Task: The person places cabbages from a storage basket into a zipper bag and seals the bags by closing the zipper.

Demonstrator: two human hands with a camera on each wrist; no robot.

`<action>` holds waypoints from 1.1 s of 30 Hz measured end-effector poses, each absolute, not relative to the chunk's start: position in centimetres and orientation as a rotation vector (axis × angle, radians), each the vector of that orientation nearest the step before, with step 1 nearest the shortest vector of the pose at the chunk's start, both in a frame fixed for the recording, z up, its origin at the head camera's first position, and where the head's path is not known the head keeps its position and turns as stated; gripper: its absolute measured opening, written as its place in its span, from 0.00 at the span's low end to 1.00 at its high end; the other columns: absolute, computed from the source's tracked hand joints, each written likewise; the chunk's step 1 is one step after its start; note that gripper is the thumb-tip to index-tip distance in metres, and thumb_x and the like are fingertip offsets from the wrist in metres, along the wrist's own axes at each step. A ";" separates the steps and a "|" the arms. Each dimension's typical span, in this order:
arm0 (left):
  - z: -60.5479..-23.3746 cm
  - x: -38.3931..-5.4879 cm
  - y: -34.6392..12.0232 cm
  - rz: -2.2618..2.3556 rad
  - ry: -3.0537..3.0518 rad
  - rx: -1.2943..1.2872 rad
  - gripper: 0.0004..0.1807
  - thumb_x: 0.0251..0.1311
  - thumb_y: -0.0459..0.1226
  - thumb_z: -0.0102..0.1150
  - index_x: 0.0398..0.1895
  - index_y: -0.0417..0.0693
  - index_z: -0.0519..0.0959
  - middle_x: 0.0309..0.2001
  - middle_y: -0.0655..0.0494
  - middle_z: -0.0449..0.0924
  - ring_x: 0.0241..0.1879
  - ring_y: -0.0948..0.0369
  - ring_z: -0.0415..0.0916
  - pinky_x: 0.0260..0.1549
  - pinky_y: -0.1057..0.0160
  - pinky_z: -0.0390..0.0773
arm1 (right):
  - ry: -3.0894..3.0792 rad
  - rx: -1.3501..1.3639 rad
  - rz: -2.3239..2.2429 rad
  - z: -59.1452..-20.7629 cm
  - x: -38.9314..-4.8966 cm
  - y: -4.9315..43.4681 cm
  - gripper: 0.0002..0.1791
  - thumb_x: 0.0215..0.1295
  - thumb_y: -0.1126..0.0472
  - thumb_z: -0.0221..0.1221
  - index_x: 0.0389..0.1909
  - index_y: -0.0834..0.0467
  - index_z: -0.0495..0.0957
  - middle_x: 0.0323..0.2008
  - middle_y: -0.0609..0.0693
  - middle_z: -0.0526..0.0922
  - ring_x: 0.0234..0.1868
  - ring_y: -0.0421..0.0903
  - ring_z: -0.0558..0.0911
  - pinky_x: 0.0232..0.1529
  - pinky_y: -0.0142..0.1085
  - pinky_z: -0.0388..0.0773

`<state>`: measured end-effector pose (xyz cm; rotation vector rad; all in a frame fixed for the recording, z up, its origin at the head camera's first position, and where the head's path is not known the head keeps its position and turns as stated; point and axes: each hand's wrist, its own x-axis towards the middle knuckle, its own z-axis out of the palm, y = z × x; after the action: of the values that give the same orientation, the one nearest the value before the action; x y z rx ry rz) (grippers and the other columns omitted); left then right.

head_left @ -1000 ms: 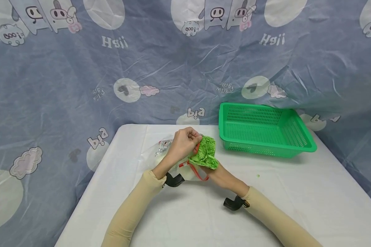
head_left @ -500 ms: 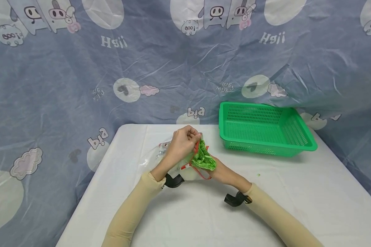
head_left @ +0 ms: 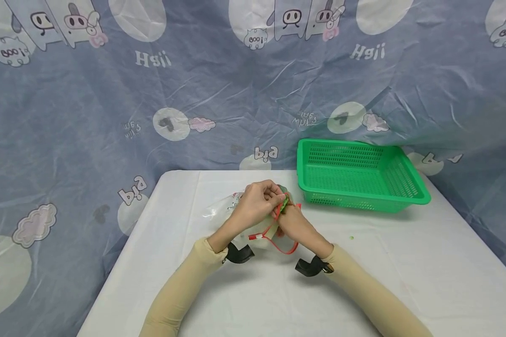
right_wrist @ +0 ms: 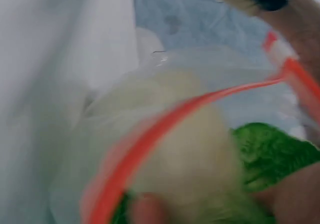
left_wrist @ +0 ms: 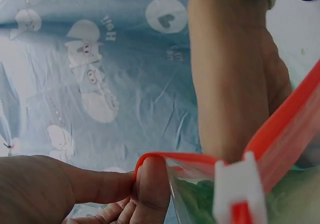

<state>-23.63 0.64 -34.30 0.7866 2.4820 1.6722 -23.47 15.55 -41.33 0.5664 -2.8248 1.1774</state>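
Note:
A clear zip bag (head_left: 223, 208) with a red zip edge lies on the white table. My left hand (head_left: 257, 206) pinches that edge between thumb and fingers, also seen in the left wrist view, near a white slider (left_wrist: 240, 189). At the bag's mouth is my right hand (head_left: 297, 224), its fingers partly hidden inside. A crinkled green leaf (right_wrist: 270, 154) lies against these fingers in the blurred right wrist view; a bit of it shows between both hands in the head view. Inside the bag sits a pale, rounded bulk (right_wrist: 185, 144), probably part of a leafy vegetable.
A green perforated basket (head_left: 364, 206) stands at the table's back right. One tiny green scrap (head_left: 352, 238) lies on the white tabletop (head_left: 253, 299) right of the hands. Behind the table hangs a printed blue curtain (head_left: 219, 84).
The green leaf, earlier spread out above the bag's mouth, has gone down into it with my right hand. My left hand has shifted slightly right and down, keeping its pinch on the edge.

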 end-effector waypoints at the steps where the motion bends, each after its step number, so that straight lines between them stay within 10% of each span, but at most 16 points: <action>1: -34.3 -23.6 0.7 1.670 2.486 0.796 0.04 0.63 0.34 0.60 0.33 0.42 0.79 0.22 0.51 0.81 0.17 0.58 0.79 0.21 0.62 0.81 | -2.817 0.495 1.190 -41.5 -23.5 15.4 0.17 0.71 0.62 0.47 0.25 0.63 0.77 0.13 0.52 0.79 0.12 0.41 0.77 0.15 0.31 0.73; 5: -34.3 -23.7 0.5 1.723 2.525 0.801 0.04 0.63 0.34 0.59 0.33 0.43 0.79 0.24 0.51 0.81 0.19 0.62 0.79 0.21 0.63 0.81 | -2.802 0.279 1.354 -41.5 -23.7 15.0 0.18 0.72 0.51 0.49 0.30 0.60 0.79 0.12 0.50 0.79 0.11 0.41 0.79 0.16 0.34 0.77; 12: -34.0 -24.8 -0.9 1.853 2.653 0.688 0.04 0.63 0.37 0.61 0.33 0.45 0.80 0.26 0.53 0.82 0.22 0.62 0.78 0.22 0.64 0.78 | -2.950 0.339 1.559 -38.3 -22.3 16.2 0.40 0.63 0.41 0.60 0.66 0.65 0.65 0.42 0.54 0.87 0.45 0.47 0.86 0.47 0.42 0.82; 19: -33.7 -24.9 -1.3 1.884 2.615 0.709 0.04 0.63 0.37 0.61 0.33 0.45 0.80 0.26 0.52 0.81 0.20 0.61 0.77 0.23 0.62 0.80 | -2.866 0.198 1.222 -35.8 -21.6 18.5 0.20 0.61 0.47 0.64 0.34 0.60 0.74 0.19 0.52 0.81 0.16 0.47 0.81 0.20 0.37 0.78; 25: -33.2 -24.7 -1.8 1.888 2.604 0.704 0.05 0.63 0.37 0.61 0.32 0.45 0.79 0.23 0.51 0.81 0.19 0.59 0.77 0.22 0.61 0.80 | -2.933 0.204 1.331 -36.7 -23.1 19.6 0.22 0.64 0.54 0.62 0.48 0.62 0.64 0.24 0.55 0.82 0.20 0.53 0.84 0.21 0.40 0.82; 33: -32.3 -25.2 -3.4 2.009 2.557 0.665 0.06 0.61 0.39 0.63 0.32 0.46 0.81 0.25 0.51 0.81 0.19 0.56 0.77 0.23 0.52 0.81 | -2.447 0.245 1.919 -35.1 -23.0 20.6 0.11 0.65 0.62 0.60 0.42 0.65 0.71 0.21 0.50 0.84 0.20 0.48 0.85 0.29 0.43 0.85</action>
<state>-25.24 -3.40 -32.33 0.6646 2.5569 2.0086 -22.98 20.56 -35.13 0.2452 -2.4469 1.9186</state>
